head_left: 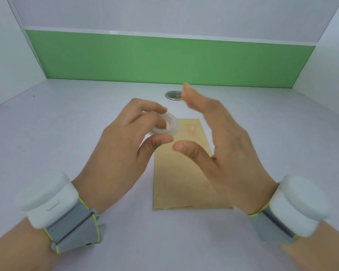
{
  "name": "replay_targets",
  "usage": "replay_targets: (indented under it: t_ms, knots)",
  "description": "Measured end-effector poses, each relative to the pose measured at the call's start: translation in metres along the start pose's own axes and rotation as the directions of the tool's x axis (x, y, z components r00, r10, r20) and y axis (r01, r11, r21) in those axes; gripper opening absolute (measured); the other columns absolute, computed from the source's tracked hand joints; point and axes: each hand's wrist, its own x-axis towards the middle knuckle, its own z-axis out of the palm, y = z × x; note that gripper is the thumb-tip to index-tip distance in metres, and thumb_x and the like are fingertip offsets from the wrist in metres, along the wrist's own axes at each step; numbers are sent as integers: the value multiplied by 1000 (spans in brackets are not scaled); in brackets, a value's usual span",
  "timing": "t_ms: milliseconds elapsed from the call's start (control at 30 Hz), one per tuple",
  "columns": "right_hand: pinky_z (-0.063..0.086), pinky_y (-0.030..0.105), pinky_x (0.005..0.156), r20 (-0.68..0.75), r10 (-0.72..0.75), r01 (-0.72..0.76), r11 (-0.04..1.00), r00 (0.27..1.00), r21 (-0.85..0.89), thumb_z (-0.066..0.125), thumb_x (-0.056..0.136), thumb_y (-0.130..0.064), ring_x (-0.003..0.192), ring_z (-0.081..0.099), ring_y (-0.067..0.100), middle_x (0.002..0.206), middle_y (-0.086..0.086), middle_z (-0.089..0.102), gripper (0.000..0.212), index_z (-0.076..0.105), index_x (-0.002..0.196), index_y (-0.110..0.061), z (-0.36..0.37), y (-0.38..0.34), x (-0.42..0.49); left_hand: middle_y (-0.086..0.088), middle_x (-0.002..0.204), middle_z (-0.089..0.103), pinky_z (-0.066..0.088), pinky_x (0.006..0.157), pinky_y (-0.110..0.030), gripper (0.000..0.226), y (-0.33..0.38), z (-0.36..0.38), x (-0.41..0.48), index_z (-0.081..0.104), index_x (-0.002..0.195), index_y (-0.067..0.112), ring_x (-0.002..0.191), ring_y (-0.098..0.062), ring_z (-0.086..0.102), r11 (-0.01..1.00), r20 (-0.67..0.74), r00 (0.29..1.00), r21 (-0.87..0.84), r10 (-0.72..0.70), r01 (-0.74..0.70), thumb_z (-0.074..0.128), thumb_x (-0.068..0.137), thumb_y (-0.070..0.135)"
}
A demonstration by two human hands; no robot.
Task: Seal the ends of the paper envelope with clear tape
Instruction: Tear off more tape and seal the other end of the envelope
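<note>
Hardly started: found no tape on envelope (184, 182), flat on table (67, 133) at lower centre of frame. Pinched roll (165, 125) between thumb and fingers of left hand (123, 137), over envelope's upper left corner. Held right hand (223, 143) spread and blurred beside roll, gripping nothing. Judged both ends unsealed, with pulling, cutting and pressing of strips left to do.

Behind the left hand (121, 145) and the right hand (229, 145), each bare wrist wears a rounded white box (47, 200) on a wide grey strap (74, 229) edged in bright yellow-green.
</note>
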Motion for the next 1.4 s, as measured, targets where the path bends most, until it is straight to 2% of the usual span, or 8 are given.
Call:
replay_targets:
  t_ms: [167,333,467,667,833,1033,1300,1400]
  knots:
    - [49,24,81,-35,-39,37,997,999,-62,66,83,-35,93,63,5,112,-3,61,49,53,127,-19,4,1,1,1,110,55,30,77,3,20,2,2,-1,63,87,8,90,8,42,1000,34,999,-10,0,1,55,87,26]
    - [50,25,67,-75,-35,26,992,997,-124,72,78,-19,66,61,7,92,-3,62,30,66,107,-17,0,6,2,-1,112,58,32,78,2,22,2,5,-1,61,88,11,89,7,44,1000,52,999,-23,-15,16,52,88,32]
    - [47,23,65,-43,10,-15,994,999,-112,70,78,-16,67,58,10,84,-6,61,26,66,103,-19,2,6,1,1,111,57,35,70,-1,29,0,8,-3,58,86,16,79,6,40,998,86,994,30,-62,59,48,85,44]
    - [48,27,66,9,74,-72,987,997,-145,69,81,-18,66,56,10,84,-10,60,20,61,99,-20,3,5,1,4,102,53,53,60,-33,34,1,9,-5,58,82,18,80,-4,47,991,35,993,84,-111,108,47,82,50]
    - [49,28,66,48,77,-67,981,996,-180,64,81,-15,67,58,10,79,-9,63,9,62,88,-21,5,3,1,2,103,51,38,55,-14,35,3,11,-7,63,84,16,75,0,40,988,71,991,110,-115,107,46,83,47]
    - [41,9,66,35,113,-108,987,993,-121,64,77,-13,76,56,7,74,-9,60,11,58,82,-21,4,0,0,5,105,43,39,64,-20,42,2,15,-9,66,89,17,78,-6,48,989,94,987,83,-132,124,40,86,50]
    - [36,5,65,73,204,-204,979,976,-8,69,80,-23,73,55,1,70,-14,57,9,60,83,-21,2,0,2,7,105,30,37,66,-10,37,3,13,-10,37,77,29,83,0,44,990,222,966,-6,-133,138,18,87,59]
    - [37,5,65,101,223,-227,973,970,33,67,82,-24,72,56,0,70,-13,58,15,59,94,-25,1,-1,2,7,103,30,36,66,-11,31,2,13,-12,32,76,35,83,-2,44,989,242,960,-4,-143,148,17,89,58]
